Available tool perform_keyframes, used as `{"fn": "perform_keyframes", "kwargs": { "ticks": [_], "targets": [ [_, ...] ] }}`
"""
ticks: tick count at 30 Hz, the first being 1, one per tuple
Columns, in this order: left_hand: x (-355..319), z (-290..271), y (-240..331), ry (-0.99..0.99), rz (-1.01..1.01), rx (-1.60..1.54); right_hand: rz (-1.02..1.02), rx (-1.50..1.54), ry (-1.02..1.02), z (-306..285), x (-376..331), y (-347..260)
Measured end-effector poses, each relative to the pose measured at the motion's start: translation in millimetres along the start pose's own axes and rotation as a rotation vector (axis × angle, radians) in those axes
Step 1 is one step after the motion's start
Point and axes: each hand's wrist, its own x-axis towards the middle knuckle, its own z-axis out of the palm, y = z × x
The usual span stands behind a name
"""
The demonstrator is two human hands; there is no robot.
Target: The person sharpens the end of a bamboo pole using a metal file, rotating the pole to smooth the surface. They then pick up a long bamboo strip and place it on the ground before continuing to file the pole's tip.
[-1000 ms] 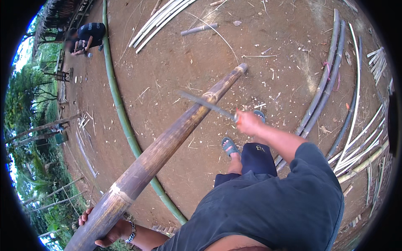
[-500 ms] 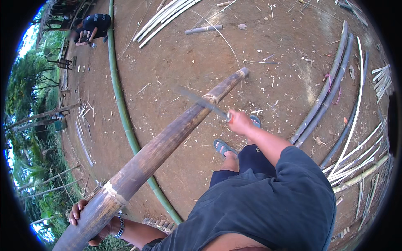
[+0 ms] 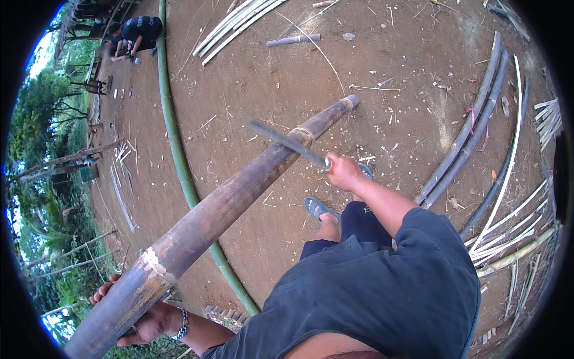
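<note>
A thick brown bamboo pole [image 3: 206,224] runs slantwise from the lower left to a narrow far end near the centre. My left hand [image 3: 149,326] is wrapped around its thick near part from below, just past a pale scraped joint ring; the palm is partly hidden by the pole. In my right hand [image 3: 345,173] is the handle of a machete [image 3: 281,141]. The blade lies across the pole just on the near side of a far joint, its tip pointing left. Whether its edge touches the bamboo is hard to tell.
A long green bamboo pole [image 3: 173,134] lies on the dirt beneath the brown one. Dark bamboo poles [image 3: 478,119] and pale split strips [image 3: 499,221] lie at right, more strips [image 3: 239,30] at the far side. Another person [image 3: 140,33] crouches at far left.
The brown pole has turned a little about its length, and my left hand has shifted with it. The machete blade, blurred before, is sharper and slightly closer to me along the pole.
</note>
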Motion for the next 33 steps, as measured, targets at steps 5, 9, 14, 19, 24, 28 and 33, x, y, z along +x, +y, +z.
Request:
{"fn": "perform_keyframes", "kwargs": {
  "ticks": [5,9,14,19,24,28,33],
  "targets": [
    [5,-21,0,0.056,-0.055,0.047,0.074,-0.012,0.03,0,8,14],
    [18,-31,-3,-0.07,-0.038,-0.013,0.101,-0.01,0.066,7,2,14],
    [16,-9,-9,-0.146,-0.033,0.074,0.063,-0.005,0.044,3,-2,4],
    [17,-4,-11,0.08,-0.035,0.086,0.047,0.1,0.207,22,9,17],
    [9,22,-10,0.17,-0.069,0.13,0.227,0.078,0.108,2,8,6],
    [15,22,-15,0.328,-0.085,0.147,0.084,0.032,0.105,1,-5,-6],
    [24,26,-20,0.196,-0.084,0.175,0.291,0.164,0.208,-6,13,13]
  ]
}}
